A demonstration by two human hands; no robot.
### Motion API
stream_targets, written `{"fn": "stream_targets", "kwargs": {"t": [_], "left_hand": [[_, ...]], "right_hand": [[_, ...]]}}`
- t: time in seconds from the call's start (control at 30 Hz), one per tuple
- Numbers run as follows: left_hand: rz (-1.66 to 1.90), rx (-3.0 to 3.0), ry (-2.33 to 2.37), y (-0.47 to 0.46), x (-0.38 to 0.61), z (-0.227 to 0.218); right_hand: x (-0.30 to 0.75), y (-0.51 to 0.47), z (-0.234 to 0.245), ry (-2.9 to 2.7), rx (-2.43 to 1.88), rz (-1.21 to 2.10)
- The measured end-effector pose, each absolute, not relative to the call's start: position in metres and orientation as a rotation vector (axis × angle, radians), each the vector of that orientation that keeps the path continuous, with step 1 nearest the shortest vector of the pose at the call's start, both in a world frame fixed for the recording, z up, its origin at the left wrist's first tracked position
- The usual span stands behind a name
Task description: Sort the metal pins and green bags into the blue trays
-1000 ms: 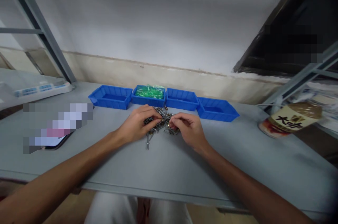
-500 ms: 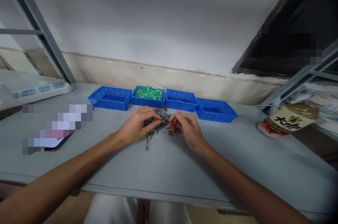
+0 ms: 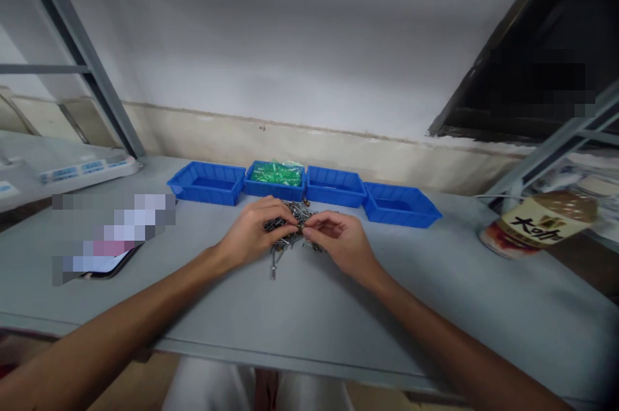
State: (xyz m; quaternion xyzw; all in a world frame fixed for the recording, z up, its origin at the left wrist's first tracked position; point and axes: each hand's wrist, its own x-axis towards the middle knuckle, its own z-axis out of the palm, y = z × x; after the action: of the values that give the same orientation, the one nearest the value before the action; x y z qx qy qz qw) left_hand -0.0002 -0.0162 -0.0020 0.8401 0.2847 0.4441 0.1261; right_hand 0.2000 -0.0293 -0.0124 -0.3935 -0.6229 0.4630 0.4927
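Note:
A pile of small metal screws (image 3: pixel 289 235) lies on the grey table (image 3: pixel 300 308) just in front of a row of blue bins. My left hand (image 3: pixel 254 230) rests on the left side of the pile with fingers curled and pinching screws. My right hand (image 3: pixel 338 240) sits on the pile's right side, thumb and fingers pinched on a small screw where the two hands meet. Behind them stand several blue bins: the far-left bin (image 3: pixel 206 182), a second bin (image 3: pixel 275 180) holding green plastic pieces, a third bin (image 3: pixel 334 186) and the far-right bin (image 3: pixel 400 204).
A phone (image 3: pixel 109 262) lies at the left on the table. A brown-labelled bottle (image 3: pixel 536 224) lies on its side at the right. A white device (image 3: pixel 62 169) sits at the far left; metal rack posts (image 3: pixel 77 43) stand on both sides. A wall runs behind the bins.
My right hand has shifted left over the pile so its fingertips now meet the left hand's. The camera view has tipped slightly, and the left hand has barely moved.

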Motion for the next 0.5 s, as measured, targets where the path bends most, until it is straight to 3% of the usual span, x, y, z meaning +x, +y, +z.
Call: {"fn": "stream_targets", "kwargs": {"t": [0.27, 0.5], "left_hand": [[1.321, 2.483, 0.883, -0.01, -0.007, 0.0], [1.624, 2.456, 1.394, 0.015, -0.057, 0.016]], "right_hand": [[0.204, -0.026, -0.007, -1.51, -0.955, 1.016], [0.244, -0.006, 0.012, -1.665, -1.097, 0.673]]}}
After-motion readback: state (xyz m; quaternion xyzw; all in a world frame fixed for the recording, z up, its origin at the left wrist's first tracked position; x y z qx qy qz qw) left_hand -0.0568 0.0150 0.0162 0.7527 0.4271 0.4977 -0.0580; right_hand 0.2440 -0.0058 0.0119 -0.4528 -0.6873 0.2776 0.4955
